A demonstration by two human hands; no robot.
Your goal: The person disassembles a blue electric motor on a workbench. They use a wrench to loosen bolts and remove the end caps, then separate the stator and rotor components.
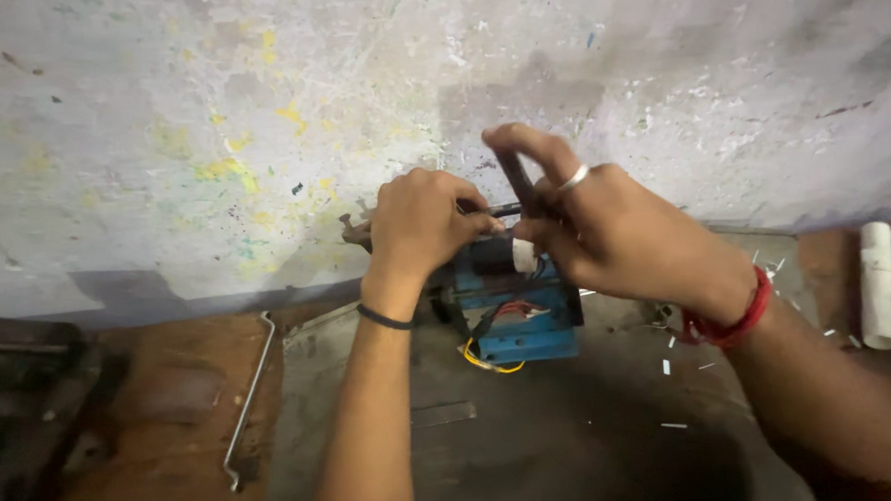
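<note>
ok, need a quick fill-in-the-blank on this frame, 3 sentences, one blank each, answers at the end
1. The motor housing under both hands is painted ____.
2. The right hand wears a ring, and its wrist a ____ thread band.
3. The bent metal rod lies to the ____ of the left hand.

Missing words: blue; red; left

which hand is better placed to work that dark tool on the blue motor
Probably the right hand: it already pinches the dark tool above the blue motor, while the left hand steadies it.
</note>
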